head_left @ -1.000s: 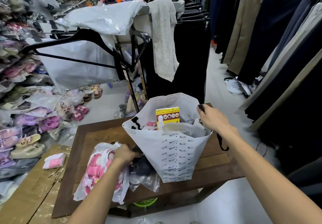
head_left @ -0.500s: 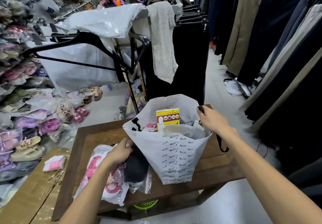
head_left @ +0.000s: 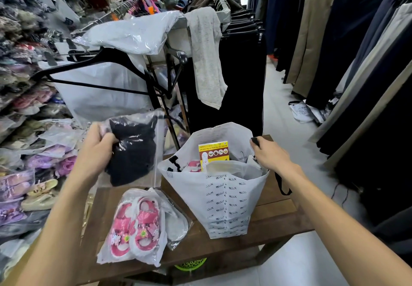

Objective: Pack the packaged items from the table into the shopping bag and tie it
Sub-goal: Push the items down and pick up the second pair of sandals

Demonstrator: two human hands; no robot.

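A white printed shopping bag [head_left: 225,201] stands open on the brown wooden table [head_left: 274,216]. Inside it show a yellow and red box [head_left: 213,152] and other packets. My right hand [head_left: 267,155] grips the bag's right rim and black handle. My left hand [head_left: 99,149] holds a clear packet of black clothing [head_left: 133,149] in the air, left of the bag and above the table. A packet of pink children's sandals [head_left: 133,225] lies on the table's near left, with a flatter grey packet [head_left: 176,223] partly under it.
A rack of dark trousers [head_left: 240,80] and a black hanger [head_left: 100,67] with white plastic stand right behind the table. Bagged shoes [head_left: 33,163] pile up on the left. Hanging trousers [head_left: 356,51] line the right side of a pale floor aisle. A green basket [head_left: 191,263] sits under the table.
My left hand has lifted the black clothing packet off the table, up and to the left of the bag. The pink sandal packet is now uncovered. My right hand stays on the bag's rim.
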